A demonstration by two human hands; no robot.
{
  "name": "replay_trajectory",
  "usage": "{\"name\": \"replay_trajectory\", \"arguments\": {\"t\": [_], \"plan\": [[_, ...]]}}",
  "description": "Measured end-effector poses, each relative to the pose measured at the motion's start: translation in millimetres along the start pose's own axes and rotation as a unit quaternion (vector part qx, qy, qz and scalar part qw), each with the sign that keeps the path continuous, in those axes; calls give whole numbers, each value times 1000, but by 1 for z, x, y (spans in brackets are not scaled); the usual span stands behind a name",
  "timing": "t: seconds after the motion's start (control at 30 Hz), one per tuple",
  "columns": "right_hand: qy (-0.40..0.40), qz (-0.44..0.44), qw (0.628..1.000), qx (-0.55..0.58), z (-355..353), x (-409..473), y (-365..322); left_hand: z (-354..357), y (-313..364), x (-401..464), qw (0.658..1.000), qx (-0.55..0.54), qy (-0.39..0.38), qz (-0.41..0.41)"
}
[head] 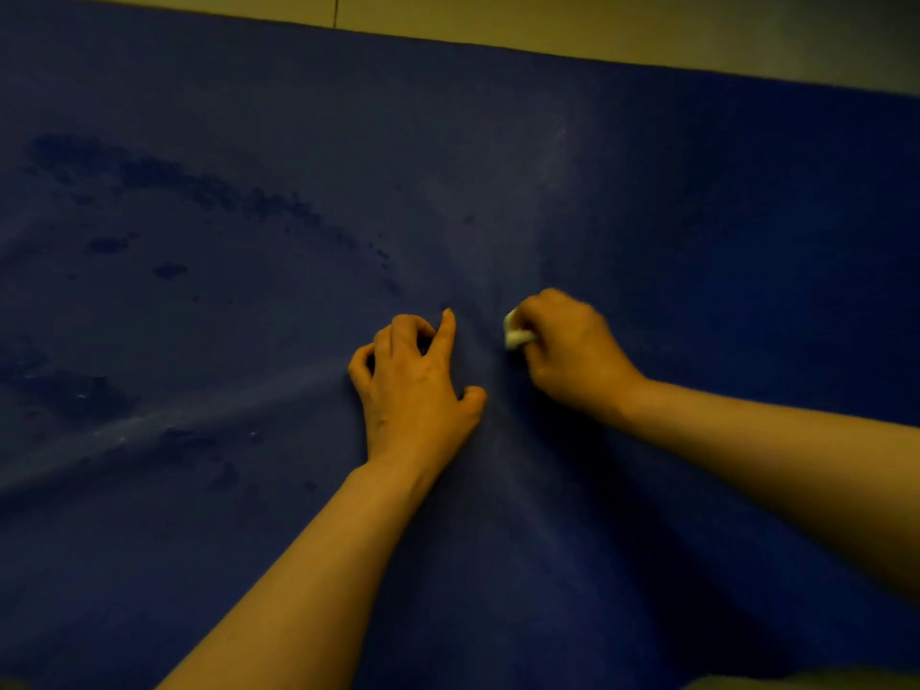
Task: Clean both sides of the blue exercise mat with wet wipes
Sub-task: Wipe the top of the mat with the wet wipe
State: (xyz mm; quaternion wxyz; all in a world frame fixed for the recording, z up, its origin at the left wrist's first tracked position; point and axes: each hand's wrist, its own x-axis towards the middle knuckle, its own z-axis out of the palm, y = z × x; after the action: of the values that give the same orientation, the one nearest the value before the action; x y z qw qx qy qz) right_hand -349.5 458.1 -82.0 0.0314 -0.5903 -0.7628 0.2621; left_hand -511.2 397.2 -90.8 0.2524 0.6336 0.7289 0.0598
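The blue exercise mat (pixel 199 540) fills almost the whole view, spread on the floor with soft creases running out from the middle. Dark damp streaks and spots mark its left half. My left hand (pixel 413 385) rests on the mat near the centre, its fingers curled with the tips pressing down and the index finger stretched forward. Just to its right, my right hand (pixel 567 351) grips a small crumpled white wet wipe (pixel 515 333) and holds it against the mat. Most of the wipe is hidden inside the fist.
A pale tiled floor (pixel 597 22) shows beyond the mat's far edge along the top of the view. A sliver of the same floor shows at the bottom right corner (pixel 821 682).
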Motion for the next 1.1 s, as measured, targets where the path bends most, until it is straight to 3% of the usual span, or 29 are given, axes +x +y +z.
{"name": "replay_trajectory", "arguments": {"t": [0.07, 0.13, 0.27, 0.37, 0.57, 0.63, 0.87, 0.97, 1.1], "plan": [[-60, -58, 997, -1, 8, -9, -16, 0, 1, 0, 1000, 4, 1, -1], [-67, -72, 995, -9, 3, 1, -12, 0, 1, 0, 1000, 9, -3, -1], [38, 53, 997, -33, -22, 45, 33, 0, 1, 1, 1000, 7, -7, -2], [44, 115, 991, -46, -35, 59, 43, -1, 1, 1, 1000, 4, -8, -1], [-45, -49, 998, -9, 4, 22, -15, 0, 3, 1, 1000, 3, 2, -3], [-64, -59, 996, -14, -3, 27, -13, 0, 3, 1, 1000, 1, 3, -2], [31, 109, 994, -2, -33, 72, 36, 0, 0, 1, 1000, -5, 1, 4], [24, 52, 998, -24, -17, 55, 8, 2, -1, 2, 1000, -8, 12, 10], [-69, -39, 997, -1, 0, 40, -20, 9, -4, 4, 996, -17, 82, 29]]}}
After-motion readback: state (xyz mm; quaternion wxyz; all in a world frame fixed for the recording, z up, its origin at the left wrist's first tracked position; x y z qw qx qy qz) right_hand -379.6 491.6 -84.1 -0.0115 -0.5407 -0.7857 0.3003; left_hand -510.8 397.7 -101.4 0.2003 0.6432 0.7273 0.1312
